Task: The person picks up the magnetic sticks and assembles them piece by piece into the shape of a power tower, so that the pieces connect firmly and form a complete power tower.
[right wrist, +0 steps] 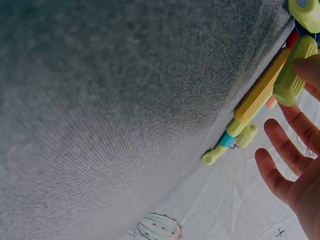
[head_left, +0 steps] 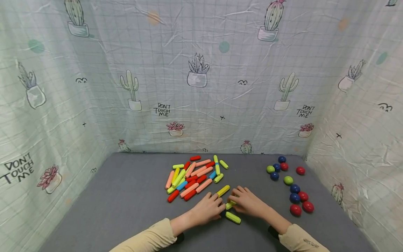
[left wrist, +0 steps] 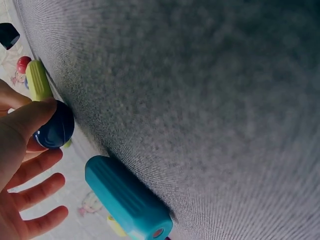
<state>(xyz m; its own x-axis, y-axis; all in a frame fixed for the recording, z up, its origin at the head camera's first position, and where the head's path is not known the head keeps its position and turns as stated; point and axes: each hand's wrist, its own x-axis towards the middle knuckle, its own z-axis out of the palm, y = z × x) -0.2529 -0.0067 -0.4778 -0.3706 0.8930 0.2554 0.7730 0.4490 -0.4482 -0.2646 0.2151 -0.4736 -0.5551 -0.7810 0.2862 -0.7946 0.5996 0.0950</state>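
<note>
Low over the front of the table, my left hand (head_left: 208, 209) pinches a dark blue ball (left wrist: 59, 127) between thumb and forefinger, its other fingers spread. Opposite it, my right hand (head_left: 247, 202) pinches a short lime toy building rod (right wrist: 295, 72) whose end is at the ball; whether they touch is unclear. Another lime rod (head_left: 233, 217) lies just in front of the hands and close to the ball. Behind the fingers is a longer yellow rod (head_left: 223, 190). The left wrist view has a teal rod (left wrist: 127, 197) beside the left hand.
Further back on the grey table (head_left: 132, 185) lies a pile of red, pink, lime, yellow and blue rods (head_left: 192, 178). To the right are scattered several dark blue, red and lime balls (head_left: 295, 198). A cactus-print curtain (head_left: 198, 115) stands around the back and sides.
</note>
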